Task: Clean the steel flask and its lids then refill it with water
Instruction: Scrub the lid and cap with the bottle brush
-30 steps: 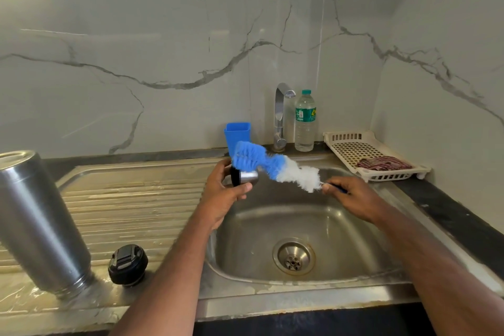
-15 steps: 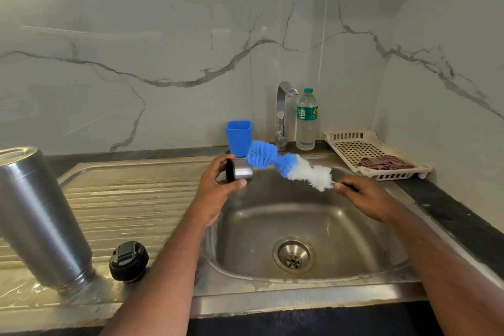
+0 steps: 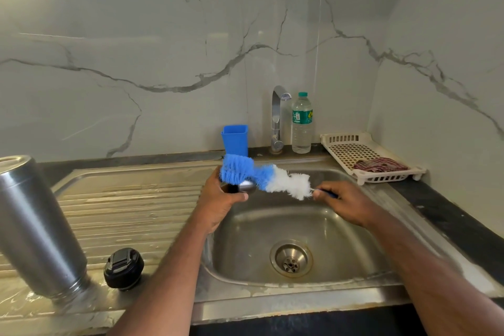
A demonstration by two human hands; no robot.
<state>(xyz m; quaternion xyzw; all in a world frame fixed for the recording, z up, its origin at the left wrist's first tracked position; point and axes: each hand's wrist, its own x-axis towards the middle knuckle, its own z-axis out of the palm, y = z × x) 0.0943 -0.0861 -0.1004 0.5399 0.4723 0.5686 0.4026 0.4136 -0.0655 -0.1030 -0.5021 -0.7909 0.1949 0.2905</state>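
Note:
My left hand (image 3: 218,198) grips a small steel lid (image 3: 242,187) above the left rim of the sink basin (image 3: 245,243). My right hand (image 3: 345,203) holds the dark blue handle of a blue and white bottle brush (image 3: 261,176). Its blue bristles lie over the top of the lid. The steel flask (image 3: 35,229) stands upside down on the drainboard (image 3: 131,210) at the far left. Beside it sits a black inner lid (image 3: 123,268).
A tap (image 3: 277,117), a plastic water bottle (image 3: 301,123) and a blue cup (image 3: 235,139) stand at the back of the sink. A white perforated tray (image 3: 351,148) with a reddish cloth (image 3: 379,164) sits at the right. The drain (image 3: 291,258) is in the basin's middle.
The brush has slid back and forth over the lid, with my right hand drawing out to the right. My left hand has turned the lid slightly.

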